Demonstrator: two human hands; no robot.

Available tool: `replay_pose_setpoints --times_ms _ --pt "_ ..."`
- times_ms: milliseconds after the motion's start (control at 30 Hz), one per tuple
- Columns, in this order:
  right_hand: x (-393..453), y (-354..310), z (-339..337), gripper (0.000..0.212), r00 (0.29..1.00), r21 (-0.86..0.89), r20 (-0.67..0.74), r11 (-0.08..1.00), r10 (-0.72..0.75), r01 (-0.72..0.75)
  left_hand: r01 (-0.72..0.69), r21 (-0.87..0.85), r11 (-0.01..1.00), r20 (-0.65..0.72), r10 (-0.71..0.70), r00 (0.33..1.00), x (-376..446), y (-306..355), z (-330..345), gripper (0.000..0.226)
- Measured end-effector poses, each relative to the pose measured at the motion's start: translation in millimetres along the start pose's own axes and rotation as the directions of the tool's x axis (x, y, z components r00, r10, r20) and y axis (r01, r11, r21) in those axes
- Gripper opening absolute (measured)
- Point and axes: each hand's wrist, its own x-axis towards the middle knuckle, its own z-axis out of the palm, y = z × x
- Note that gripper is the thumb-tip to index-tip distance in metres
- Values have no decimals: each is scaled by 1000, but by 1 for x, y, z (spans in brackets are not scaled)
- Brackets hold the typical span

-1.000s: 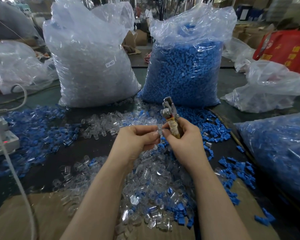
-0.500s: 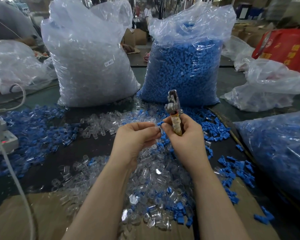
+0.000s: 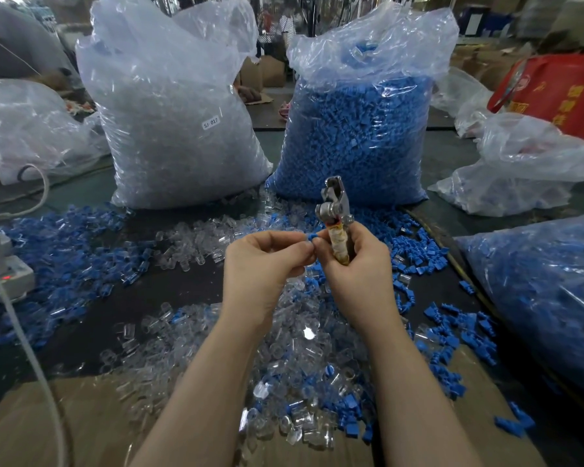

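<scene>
My right hand (image 3: pixel 358 264) grips a small metal plier-like tool (image 3: pixel 333 205) by its tape-wrapped handle, jaws pointing up. My left hand (image 3: pixel 260 264) pinches a small blue plastic piece (image 3: pixel 312 236) at its fingertips, which touch those of the right hand. Both hands hover above a heap of clear plastic caps (image 3: pixel 297 348) mixed with blue pieces on the dark table (image 3: pixel 169 291).
Two tall plastic sacks stand behind: one of clear parts (image 3: pixel 176 129), one of blue parts (image 3: pixel 358 136). Another blue-filled bag (image 3: pixel 547 291) lies at the right. Loose blue pieces (image 3: pixel 64 251) spread left. A white device (image 3: pixel 0 274) with a cable sits at the left edge. Cardboard (image 3: pixel 81 419) lies near me.
The tool rose and tilted more upright. A blue piece now shows between the fingertips of both hands, where a clear one was before.
</scene>
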Motion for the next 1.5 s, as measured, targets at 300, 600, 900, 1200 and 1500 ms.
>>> replay_pose_setpoints --times_ms 300,600,900,1200,1500 --pt "0 -1 -2 6 999 -15 37 1000 21 -21 -135 173 976 -73 149 986 0 -3 4 16" --pt "5 0 -14 18 969 9 235 997 76 -80 -157 238 958 -100 185 978 2 -4 -1 8" --pt "7 1 -27 18 904 -185 392 977 170 -104 -193 152 969 -59 204 977 5 -1 -5 15" --pt "5 1 -27 15 899 -234 412 971 147 -52 -228 124 966 -15 231 973 5 -2 -8 10" --pt "4 8 -25 19 927 -259 358 966 115 -20 -229 79 970 15 229 973 2 1 -5 12"
